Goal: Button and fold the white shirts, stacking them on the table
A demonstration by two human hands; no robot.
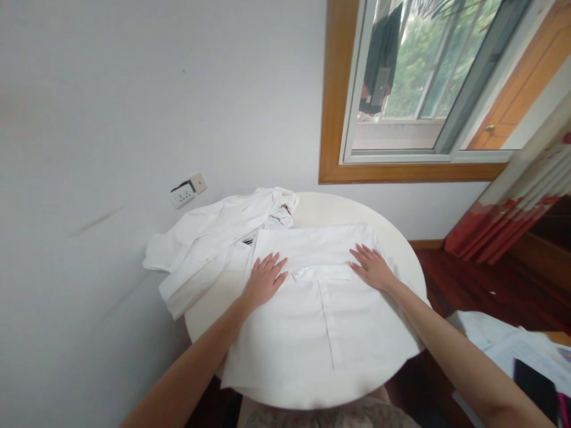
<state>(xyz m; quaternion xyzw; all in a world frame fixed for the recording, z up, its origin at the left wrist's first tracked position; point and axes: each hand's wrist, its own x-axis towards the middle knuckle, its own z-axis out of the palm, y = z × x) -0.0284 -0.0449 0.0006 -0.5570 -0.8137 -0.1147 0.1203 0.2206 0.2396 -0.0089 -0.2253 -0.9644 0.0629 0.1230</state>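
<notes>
Both left hand (266, 279) and right hand (370, 266) spread on white cloth (303, 309)
Crumpled garment (218, 229) beside it on counter (330, 208), near wall socket (182, 195).

No readable text or numbers, only faint, illegible print on the papers (513, 351).

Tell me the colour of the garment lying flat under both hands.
The garment is white, with no pattern visible; it shows best in the head view.

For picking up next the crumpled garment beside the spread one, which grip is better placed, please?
Probably the left grip: it rests open on the spread garment, nearer the crumpled garment; the right grip lies farther.
</notes>
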